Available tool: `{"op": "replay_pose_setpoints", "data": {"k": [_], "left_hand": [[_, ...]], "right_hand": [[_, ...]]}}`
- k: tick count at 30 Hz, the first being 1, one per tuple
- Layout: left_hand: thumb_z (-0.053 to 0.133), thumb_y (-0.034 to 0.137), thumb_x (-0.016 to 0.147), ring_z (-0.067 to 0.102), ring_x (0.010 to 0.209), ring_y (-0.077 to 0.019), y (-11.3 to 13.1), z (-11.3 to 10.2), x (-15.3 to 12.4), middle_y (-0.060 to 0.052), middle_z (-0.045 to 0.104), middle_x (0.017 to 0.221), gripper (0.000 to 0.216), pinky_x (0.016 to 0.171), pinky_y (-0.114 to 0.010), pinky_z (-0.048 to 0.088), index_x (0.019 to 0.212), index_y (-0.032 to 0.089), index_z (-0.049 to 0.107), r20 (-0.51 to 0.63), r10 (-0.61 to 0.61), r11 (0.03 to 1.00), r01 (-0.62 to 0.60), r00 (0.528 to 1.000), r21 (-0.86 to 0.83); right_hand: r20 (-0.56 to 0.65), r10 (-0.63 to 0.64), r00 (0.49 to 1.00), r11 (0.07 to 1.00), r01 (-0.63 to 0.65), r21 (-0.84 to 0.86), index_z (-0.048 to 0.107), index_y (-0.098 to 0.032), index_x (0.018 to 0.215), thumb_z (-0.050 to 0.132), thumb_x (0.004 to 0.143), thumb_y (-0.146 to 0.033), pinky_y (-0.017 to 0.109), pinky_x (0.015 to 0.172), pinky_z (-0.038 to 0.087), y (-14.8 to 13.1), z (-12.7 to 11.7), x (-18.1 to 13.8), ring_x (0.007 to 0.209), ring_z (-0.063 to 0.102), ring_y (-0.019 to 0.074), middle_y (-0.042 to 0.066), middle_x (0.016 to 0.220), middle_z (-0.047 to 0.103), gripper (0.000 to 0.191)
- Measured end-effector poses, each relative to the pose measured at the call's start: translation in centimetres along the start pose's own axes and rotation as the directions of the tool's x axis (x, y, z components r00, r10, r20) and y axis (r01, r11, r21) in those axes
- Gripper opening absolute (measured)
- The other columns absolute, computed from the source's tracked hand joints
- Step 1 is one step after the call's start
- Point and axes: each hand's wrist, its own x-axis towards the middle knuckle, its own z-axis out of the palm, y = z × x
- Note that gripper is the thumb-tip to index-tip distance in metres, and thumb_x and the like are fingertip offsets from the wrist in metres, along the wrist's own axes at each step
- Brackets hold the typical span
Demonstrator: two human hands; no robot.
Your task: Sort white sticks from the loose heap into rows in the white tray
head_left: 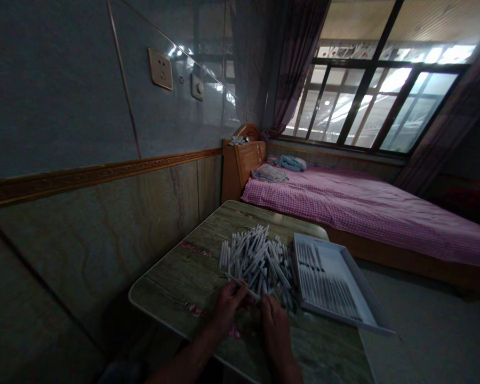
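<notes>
A slim white pen-like stick (pixel 253 294) spans the gap between my two hands, tilted down to the right. My left hand (pixel 226 305) pinches it near its left part with thumb and fingers. Closed around its right end is my right hand (pixel 274 319), whose fingertips are partly hidden. Just beyond the hands lies a loose heap of similar white sticks (pixel 258 253), pointing many ways. To the right, a shallow white tray (pixel 354 271) holds more of these sticks in two neat rows, side by side.
The small wood-patterned table (pixel 172 282) has rounded corners, and the tray reaches past its right edge. A tiled wall (pixel 160 208) runs along the left. Behind the table stands a bed (pixel 344 202) with a pink checked cover, below a window (pixel 364 101).
</notes>
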Motion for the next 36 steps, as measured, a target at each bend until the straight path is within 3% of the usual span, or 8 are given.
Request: {"op": "replay_pose_setpoints", "data": {"k": [7, 14, 18, 22, 25, 29, 33, 36], "left_hand": [[0.084, 0.050, 0.055, 0.062, 0.052, -0.0140, 0.0, -0.1, 0.0, 0.002, 0.065, 0.059, 0.045, 0.052, -0.024, 0.048, 0.074, 0.016, 0.062, 0.081, 0.021, 0.999, -0.023, 0.997, 0.028], [0.080, 0.049, 0.059, 0.062, 0.053, -0.0151, 0.2, 0.1, -0.1, 0.001, 0.065, 0.061, 0.040, 0.051, -0.024, 0.048, 0.074, 0.017, 0.062, 0.050, 0.043, 0.995, -0.047, 0.998, 0.083], [0.080, 0.043, 0.057, 0.062, 0.056, -0.0156, 0.9, 0.5, 0.2, 0.001, 0.066, 0.063, 0.036, 0.054, -0.025, 0.049, 0.076, 0.018, 0.063, 0.049, 0.060, 0.987, -0.066, 0.997, 0.143], [0.074, 0.033, 0.062, 0.065, 0.067, -0.0181, 2.3, -0.4, 1.1, -0.002, 0.070, 0.072, 0.025, 0.060, -0.026, 0.050, 0.080, 0.018, 0.066, 0.052, 0.158, 0.940, -0.167, 0.986, 0.297], [0.066, 0.019, 0.068, 0.067, 0.075, -0.0200, 2.9, -1.6, 1.3, -0.004, 0.072, 0.076, 0.010, 0.071, -0.028, 0.050, 0.078, 0.019, 0.069, 0.075, 0.246, 0.818, -0.248, 0.966, 0.518], [0.057, 0.008, 0.074, 0.067, 0.088, -0.0216, 2.6, -2.1, 0.7, -0.006, 0.074, 0.089, 0.022, 0.082, -0.030, 0.047, 0.083, 0.021, 0.073, 0.246, 0.226, 0.524, -0.330, 0.943, 0.785], [0.058, 0.008, 0.078, 0.064, 0.098, -0.0219, 1.8, -1.2, 0.3, -0.007, 0.071, 0.101, 0.028, 0.089, -0.031, 0.044, 0.098, 0.022, 0.072, 0.407, 0.130, 0.225, -0.427, 0.904, 0.876], [0.059, 0.009, 0.078, 0.062, 0.099, -0.0229, 1.4, -0.4, 0.6, -0.008, 0.069, 0.100, 0.023, 0.088, -0.031, 0.043, 0.093, 0.021, 0.072, 0.456, 0.083, 0.108, -0.463, 0.886, 0.880]], "right_hand": [[-0.038, -0.151, 0.988, 0.987, 0.148, -0.055, 0.067, -0.024, 0.086, 0.036, 0.097, -0.045, 0.026, 0.061, 0.042, 1.8, 0.0, -0.3, 0.068, 0.060, 0.0170, 0.005, 0.078, 0.066, 0.040], [0.087, 0.129, 0.988, 0.976, -0.142, 0.166, 0.058, -0.023, 0.069, 0.034, 0.097, -0.042, 0.024, 0.058, 0.039, -0.4, -0.4, 0.3, 0.059, 0.056, 0.0143, -0.001, 0.064, 0.060, 0.042], [0.124, 0.168, 0.978, 0.943, -0.196, 0.269, 0.062, -0.022, 0.072, 0.045, 0.090, -0.049, 0.025, 0.060, 0.041, -0.9, -0.7, 0.5, 0.062, 0.056, 0.0152, -0.001, 0.068, 0.063, 0.037], [0.034, 0.300, 0.953, 0.884, -0.292, 0.366, 0.068, -0.019, 0.084, 0.049, 0.087, -0.051, 0.027, 0.068, 0.045, -0.3, -1.2, 0.7, 0.074, 0.062, 0.0186, 0.003, 0.079, 0.070, 0.037], [-0.058, 0.399, 0.915, 0.843, -0.341, 0.416, 0.070, -0.018, 0.092, 0.051, 0.084, -0.053, 0.030, 0.077, 0.047, 0.0, -1.4, 0.8, 0.085, 0.064, 0.0221, 0.006, 0.090, 0.072, 0.041], [-0.077, 0.441, 0.894, 0.816, -0.364, 0.449, 0.071, -0.017, 0.094, 0.051, 0.083, -0.051, 0.032, 0.081, 0.048, -0.2, -1.4, 0.9, 0.090, 0.064, 0.0232, 0.008, 0.095, 0.073, 0.040], [-0.096, 0.413, 0.906, 0.824, -0.327, 0.462, 0.071, -0.018, 0.091, 0.054, 0.083, -0.049, 0.032, 0.080, 0.048, -0.2, -1.4, 0.9, 0.089, 0.065, 0.0231, 0.007, 0.093, 0.073, 0.037], [-0.085, 0.411, 0.908, 0.821, -0.328, 0.467, 0.071, -0.017, 0.092, 0.055, 0.083, -0.050, 0.031, 0.076, 0.049, -0.1, -1.4, 0.9, 0.084, 0.065, 0.0221, 0.006, 0.090, 0.073, 0.037]]}}
